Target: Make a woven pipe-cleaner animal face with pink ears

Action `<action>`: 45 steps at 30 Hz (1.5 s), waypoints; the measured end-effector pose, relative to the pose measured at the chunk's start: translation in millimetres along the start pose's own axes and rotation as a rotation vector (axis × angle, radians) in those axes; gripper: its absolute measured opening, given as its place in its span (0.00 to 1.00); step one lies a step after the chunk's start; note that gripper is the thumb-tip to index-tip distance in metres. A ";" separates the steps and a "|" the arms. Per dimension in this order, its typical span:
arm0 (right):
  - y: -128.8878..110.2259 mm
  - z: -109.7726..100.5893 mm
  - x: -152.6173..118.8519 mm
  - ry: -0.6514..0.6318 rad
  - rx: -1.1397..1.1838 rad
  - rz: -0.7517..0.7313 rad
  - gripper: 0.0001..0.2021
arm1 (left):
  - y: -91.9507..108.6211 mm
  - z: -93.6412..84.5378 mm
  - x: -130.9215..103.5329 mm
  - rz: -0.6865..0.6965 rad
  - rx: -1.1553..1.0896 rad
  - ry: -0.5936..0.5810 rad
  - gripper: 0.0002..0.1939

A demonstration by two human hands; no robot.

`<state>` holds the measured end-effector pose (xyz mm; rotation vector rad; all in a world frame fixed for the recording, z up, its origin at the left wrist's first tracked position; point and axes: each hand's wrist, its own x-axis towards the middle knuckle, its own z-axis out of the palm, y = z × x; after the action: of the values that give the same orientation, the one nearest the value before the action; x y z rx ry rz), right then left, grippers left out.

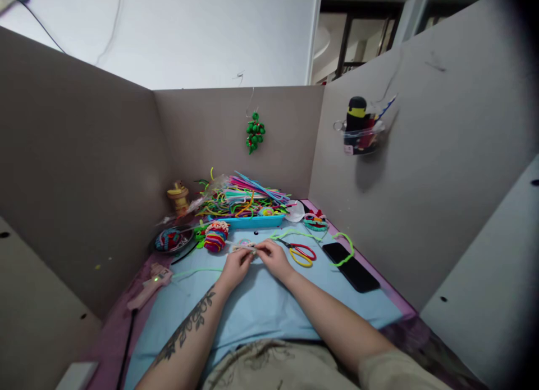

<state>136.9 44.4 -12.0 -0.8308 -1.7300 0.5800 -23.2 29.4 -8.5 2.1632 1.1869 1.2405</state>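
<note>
My left hand [236,267] and my right hand [273,258] meet over the middle of the blue cloth, fingertips pinched close together. Between them is a thin whitish pipe cleaner [236,245], its loose end pointing left; the part at the fingertips is mostly hidden. A small pale coiled piece shows just behind the fingers, too small to make out. Right of my right hand lie scissors [302,255] with red and yellow handles. A striped multicoloured bundle [216,236] stands behind my left hand, beside a bright green figure [201,234].
A blue tray [252,222] heaped with pipe cleaners [248,196] stands at the back. A pink glue gun [150,286] with a black cord lies left. A black phone [351,267] lies right, a green pipe cleaner [350,246] across it. Grey panels [236,106] enclose three sides.
</note>
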 end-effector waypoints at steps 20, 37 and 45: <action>-5.7 17.7 -9.1 0.067 -0.104 -0.193 0.08 | 16.2 -4.1 -1.5 -0.138 -0.004 0.091 0.11; -13.0 7.7 -7.4 -0.053 -0.020 -0.052 0.07 | 2.4 -2.6 -2.8 0.059 0.016 0.068 0.07; -16.2 1.0 -5.2 -0.085 0.025 -0.036 0.06 | 1.8 -0.3 -3.6 0.006 -0.019 0.044 0.08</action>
<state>132.9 30.1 -3.6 -0.7660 -1.8075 0.6194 -23.6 25.4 -9.0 2.1371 1.1820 1.3034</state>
